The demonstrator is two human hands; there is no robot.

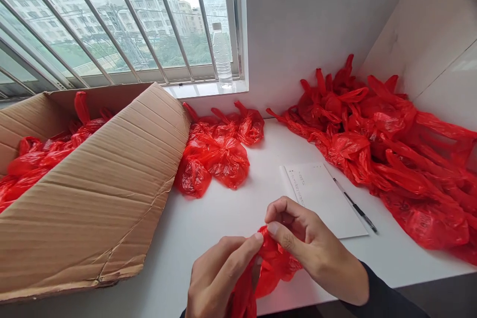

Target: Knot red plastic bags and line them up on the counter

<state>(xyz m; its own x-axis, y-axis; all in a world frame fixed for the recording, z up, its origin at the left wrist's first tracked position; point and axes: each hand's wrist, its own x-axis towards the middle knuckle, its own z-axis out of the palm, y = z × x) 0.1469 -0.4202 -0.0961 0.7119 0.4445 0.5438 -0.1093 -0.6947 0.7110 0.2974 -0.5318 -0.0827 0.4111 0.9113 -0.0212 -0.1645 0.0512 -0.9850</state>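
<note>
A crumpled red plastic bag (274, 271) is between my two hands, just above the front edge of the white table. My left hand (221, 273) is closed round the gathered part of the bag, with the thumb and forefinger at its top. At the upper end of that same bag, the thumb and curled forefinger of my right hand (320, 251) come together in a pinch. Part of the bag hangs below the fingers, and the left palm hides some of it.
A cardboard box (100, 194) holding red bags stands at left. Several knotted red bags (223, 154) lie beside it. Paper (328, 203) and a black pen (357, 208) rest on the white table (276, 154). Red bags (372, 129) are heaped at right; a bottle (222, 57) stands on the sill.
</note>
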